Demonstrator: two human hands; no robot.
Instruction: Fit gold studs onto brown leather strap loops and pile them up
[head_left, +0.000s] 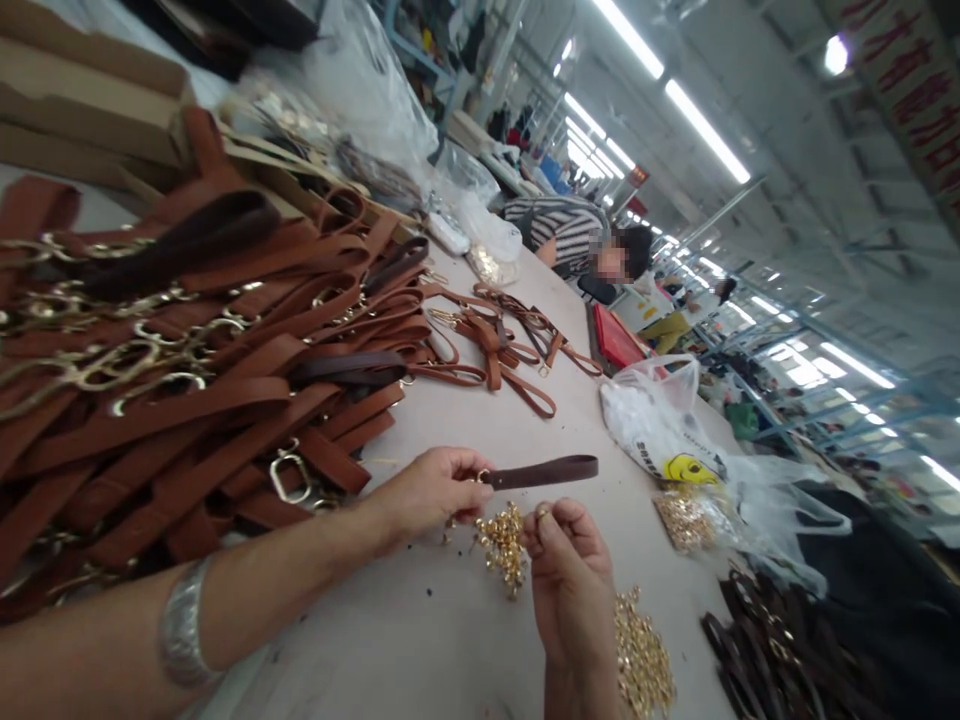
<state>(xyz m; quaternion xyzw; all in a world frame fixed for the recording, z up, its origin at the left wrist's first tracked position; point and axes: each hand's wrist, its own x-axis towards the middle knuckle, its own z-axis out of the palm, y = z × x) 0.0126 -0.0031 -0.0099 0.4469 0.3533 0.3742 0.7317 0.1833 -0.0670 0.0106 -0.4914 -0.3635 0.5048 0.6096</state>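
My left hand (450,484) pinches the metal-ringed end of a dark brown leather strap loop (551,471), which points to the right above the table. Close beside it, my right hand (568,550) is closed with thumb and forefinger around a small gold metal piece (542,511), most of it covered by the fingers. Between and below the hands lies a small heap of gold metal studs (504,545). A second heap of gold pieces (643,655) sits to the right of my right wrist.
Brown leather straps with gold clasps (202,400) pile high at left. More straps (517,340) lie further back. A plastic bag (660,425) and dark straps (765,640) are at right. Across the table a person in a striped shirt (562,232) leans over.
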